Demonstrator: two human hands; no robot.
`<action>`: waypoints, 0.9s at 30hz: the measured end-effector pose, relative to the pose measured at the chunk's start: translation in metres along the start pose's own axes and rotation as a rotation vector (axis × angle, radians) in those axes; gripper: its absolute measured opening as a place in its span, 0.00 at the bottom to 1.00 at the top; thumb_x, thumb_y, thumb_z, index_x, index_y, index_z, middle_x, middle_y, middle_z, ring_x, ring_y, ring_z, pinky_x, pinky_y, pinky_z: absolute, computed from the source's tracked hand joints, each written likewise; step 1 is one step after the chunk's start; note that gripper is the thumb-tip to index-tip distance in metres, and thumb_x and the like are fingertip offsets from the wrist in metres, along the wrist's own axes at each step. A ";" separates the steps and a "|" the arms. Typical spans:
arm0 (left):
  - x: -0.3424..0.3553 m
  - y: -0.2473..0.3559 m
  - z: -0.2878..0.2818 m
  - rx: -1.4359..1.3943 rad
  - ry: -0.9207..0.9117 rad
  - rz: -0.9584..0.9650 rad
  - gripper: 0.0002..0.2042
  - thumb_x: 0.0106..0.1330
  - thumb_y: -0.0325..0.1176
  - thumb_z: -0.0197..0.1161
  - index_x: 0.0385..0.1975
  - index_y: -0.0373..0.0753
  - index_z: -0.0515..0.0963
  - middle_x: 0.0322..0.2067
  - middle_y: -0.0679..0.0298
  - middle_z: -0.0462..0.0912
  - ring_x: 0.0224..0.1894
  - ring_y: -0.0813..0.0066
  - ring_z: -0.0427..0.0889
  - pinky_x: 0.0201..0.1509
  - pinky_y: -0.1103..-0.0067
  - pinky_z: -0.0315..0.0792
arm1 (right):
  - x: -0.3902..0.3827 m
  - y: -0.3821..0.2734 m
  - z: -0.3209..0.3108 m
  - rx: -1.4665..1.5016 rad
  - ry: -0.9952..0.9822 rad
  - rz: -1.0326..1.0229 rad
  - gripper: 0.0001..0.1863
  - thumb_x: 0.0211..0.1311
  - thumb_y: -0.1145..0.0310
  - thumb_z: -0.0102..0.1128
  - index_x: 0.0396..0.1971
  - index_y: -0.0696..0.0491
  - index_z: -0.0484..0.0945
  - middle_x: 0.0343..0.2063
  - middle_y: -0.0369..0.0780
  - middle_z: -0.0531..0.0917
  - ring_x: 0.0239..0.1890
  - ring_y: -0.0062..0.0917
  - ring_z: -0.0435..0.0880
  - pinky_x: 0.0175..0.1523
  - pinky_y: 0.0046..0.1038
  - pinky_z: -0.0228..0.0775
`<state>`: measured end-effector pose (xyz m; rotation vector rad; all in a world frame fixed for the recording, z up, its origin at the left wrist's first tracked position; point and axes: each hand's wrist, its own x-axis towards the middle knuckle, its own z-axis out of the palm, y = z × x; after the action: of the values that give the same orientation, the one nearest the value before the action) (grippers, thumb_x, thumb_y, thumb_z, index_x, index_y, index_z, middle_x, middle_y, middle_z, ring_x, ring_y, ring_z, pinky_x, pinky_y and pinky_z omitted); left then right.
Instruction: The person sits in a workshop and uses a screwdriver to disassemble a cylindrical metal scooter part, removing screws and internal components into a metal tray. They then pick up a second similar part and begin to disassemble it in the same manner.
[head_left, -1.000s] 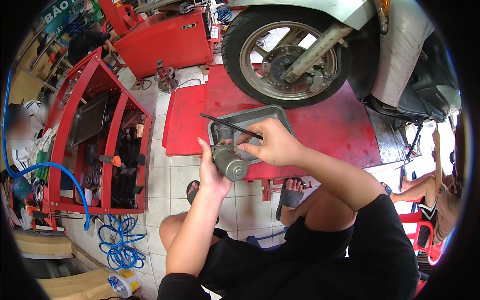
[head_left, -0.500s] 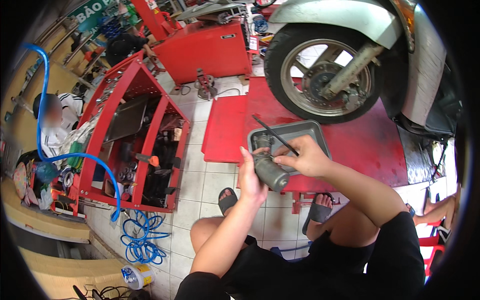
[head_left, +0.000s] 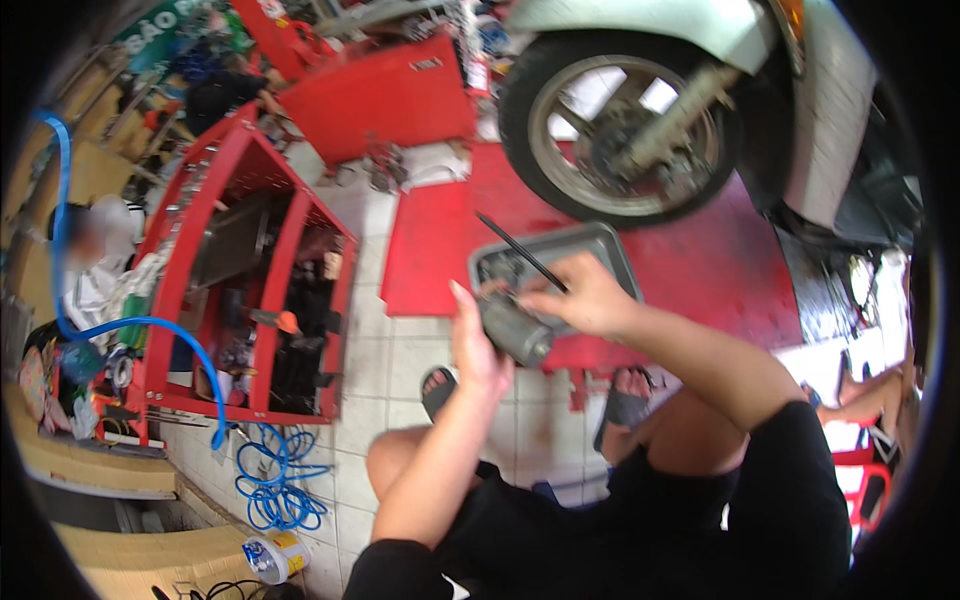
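Observation:
My left hand (head_left: 481, 352) is wrapped round the side of a grey cylindrical metal part (head_left: 516, 332), its thumb pointing up. The part looks like a small motor, tilted, with a round nub on its near end; motion blur hides fine detail. My right hand (head_left: 586, 296) holds a thin black rod (head_left: 516, 244) that slants up to the left. Its fingertips are pinched close to the part's upper side, and the rod's lower end is hidden in the hand. Just beyond both hands lies a grey metal tray (head_left: 612, 250) with a dark metal piece (head_left: 500, 264) at its left side.
A red platform (head_left: 700, 270) carries the tray and a scooter's front wheel (head_left: 540, 185). Left of me stands a red tool cart (head_left: 265, 350), with a blue hose (head_left: 283, 480) coiled near it and a bucket (head_left: 277, 557). Other people are at the left and right edges.
The whole view has shifted, so the scene sits slightly further left and higher, with some blur. Both hands keep their holds on the metal part and the rod.

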<state>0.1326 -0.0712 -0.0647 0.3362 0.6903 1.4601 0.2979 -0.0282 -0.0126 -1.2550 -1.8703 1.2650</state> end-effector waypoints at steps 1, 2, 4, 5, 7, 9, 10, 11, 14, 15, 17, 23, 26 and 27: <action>-0.004 -0.005 -0.003 0.062 -0.001 0.028 0.32 0.75 0.62 0.43 0.48 0.32 0.75 0.38 0.57 0.81 0.39 0.70 0.82 0.45 0.73 0.79 | -0.004 0.001 0.002 0.047 -0.004 0.032 0.11 0.57 0.72 0.70 0.38 0.62 0.87 0.32 0.41 0.88 0.36 0.20 0.83 0.46 0.27 0.75; 0.000 -0.003 -0.001 0.128 -0.025 0.088 0.32 0.76 0.61 0.43 0.48 0.32 0.75 0.38 0.57 0.81 0.39 0.70 0.82 0.45 0.73 0.79 | 0.000 -0.003 0.002 0.086 0.000 0.025 0.11 0.58 0.71 0.70 0.38 0.61 0.87 0.32 0.41 0.88 0.36 0.20 0.83 0.45 0.27 0.75; -0.006 0.001 0.006 0.211 -0.001 0.163 0.31 0.76 0.60 0.44 0.49 0.31 0.75 0.39 0.58 0.80 0.40 0.71 0.82 0.47 0.73 0.78 | 0.001 -0.005 0.005 0.197 -0.025 0.072 0.12 0.59 0.70 0.70 0.39 0.62 0.86 0.32 0.41 0.88 0.35 0.19 0.83 0.45 0.25 0.75; -0.006 0.001 0.007 0.222 0.015 0.186 0.31 0.77 0.59 0.44 0.49 0.31 0.75 0.40 0.58 0.80 0.41 0.71 0.81 0.48 0.73 0.78 | 0.003 0.001 0.007 0.227 -0.018 0.070 0.12 0.59 0.69 0.71 0.39 0.62 0.86 0.33 0.41 0.88 0.35 0.18 0.83 0.44 0.24 0.75; -0.006 0.000 0.009 0.229 0.035 0.205 0.31 0.77 0.59 0.44 0.48 0.31 0.75 0.41 0.59 0.79 0.43 0.72 0.80 0.50 0.73 0.77 | 0.001 0.004 0.005 0.218 -0.006 0.079 0.13 0.59 0.69 0.71 0.39 0.63 0.86 0.33 0.41 0.88 0.35 0.18 0.83 0.43 0.24 0.75; -0.006 0.001 0.009 0.220 0.046 0.195 0.30 0.77 0.58 0.44 0.48 0.31 0.75 0.42 0.59 0.79 0.45 0.72 0.80 0.52 0.74 0.75 | 0.001 0.001 0.007 0.206 0.013 0.075 0.13 0.59 0.67 0.72 0.38 0.62 0.86 0.32 0.41 0.88 0.34 0.18 0.83 0.43 0.25 0.74; -0.006 0.001 0.007 0.223 0.047 0.208 0.30 0.77 0.58 0.44 0.48 0.31 0.75 0.42 0.59 0.79 0.45 0.72 0.80 0.52 0.74 0.75 | 0.000 -0.002 0.008 0.170 0.025 0.072 0.13 0.58 0.66 0.72 0.37 0.61 0.87 0.32 0.41 0.88 0.34 0.18 0.83 0.44 0.25 0.74; -0.005 0.001 0.004 0.226 0.048 0.220 0.30 0.77 0.58 0.44 0.47 0.31 0.75 0.42 0.59 0.79 0.46 0.72 0.80 0.53 0.74 0.75 | -0.002 -0.007 0.008 0.133 0.037 0.069 0.14 0.58 0.65 0.72 0.36 0.61 0.87 0.31 0.41 0.88 0.34 0.19 0.83 0.44 0.26 0.74; -0.004 0.000 0.003 0.222 0.064 0.211 0.31 0.77 0.59 0.44 0.48 0.30 0.75 0.43 0.58 0.79 0.47 0.70 0.79 0.55 0.73 0.74 | -0.001 -0.009 0.009 0.100 0.046 0.058 0.15 0.56 0.61 0.72 0.33 0.59 0.88 0.29 0.41 0.87 0.34 0.19 0.83 0.44 0.26 0.74; -0.004 0.001 0.004 0.217 0.075 0.198 0.31 0.76 0.60 0.44 0.48 0.30 0.74 0.44 0.58 0.79 0.48 0.70 0.80 0.55 0.73 0.74 | 0.000 -0.010 0.009 0.093 0.042 0.070 0.15 0.56 0.61 0.73 0.33 0.60 0.88 0.29 0.41 0.87 0.34 0.19 0.83 0.43 0.26 0.74; -0.007 -0.001 0.006 0.196 0.082 0.149 0.32 0.76 0.61 0.45 0.49 0.30 0.74 0.44 0.57 0.79 0.48 0.69 0.80 0.55 0.72 0.75 | -0.002 -0.008 0.009 0.074 0.034 0.102 0.16 0.56 0.60 0.73 0.33 0.60 0.88 0.28 0.41 0.87 0.33 0.19 0.83 0.43 0.27 0.74; -0.004 -0.002 0.005 0.125 0.045 0.084 0.33 0.74 0.63 0.45 0.49 0.30 0.73 0.45 0.55 0.79 0.49 0.67 0.80 0.55 0.71 0.75 | 0.002 -0.009 0.006 0.098 0.026 0.169 0.18 0.54 0.56 0.74 0.31 0.59 0.88 0.26 0.43 0.87 0.31 0.23 0.85 0.41 0.30 0.75; -0.003 -0.002 0.007 0.121 0.055 0.081 0.33 0.74 0.63 0.45 0.49 0.31 0.73 0.45 0.55 0.79 0.48 0.67 0.80 0.55 0.70 0.76 | 0.002 -0.007 0.005 0.096 0.034 0.131 0.18 0.55 0.56 0.73 0.30 0.59 0.88 0.26 0.43 0.87 0.30 0.23 0.84 0.40 0.30 0.74; -0.001 -0.003 0.006 0.110 0.063 0.080 0.33 0.74 0.63 0.45 0.49 0.31 0.73 0.45 0.55 0.79 0.48 0.67 0.80 0.55 0.70 0.76 | 0.002 -0.006 0.005 0.078 0.039 0.106 0.19 0.57 0.55 0.72 0.30 0.60 0.88 0.25 0.43 0.87 0.29 0.22 0.84 0.39 0.30 0.74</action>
<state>0.1383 -0.0718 -0.0617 0.4081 0.8183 1.5168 0.2907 -0.0292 -0.0089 -1.3426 -1.7303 1.3451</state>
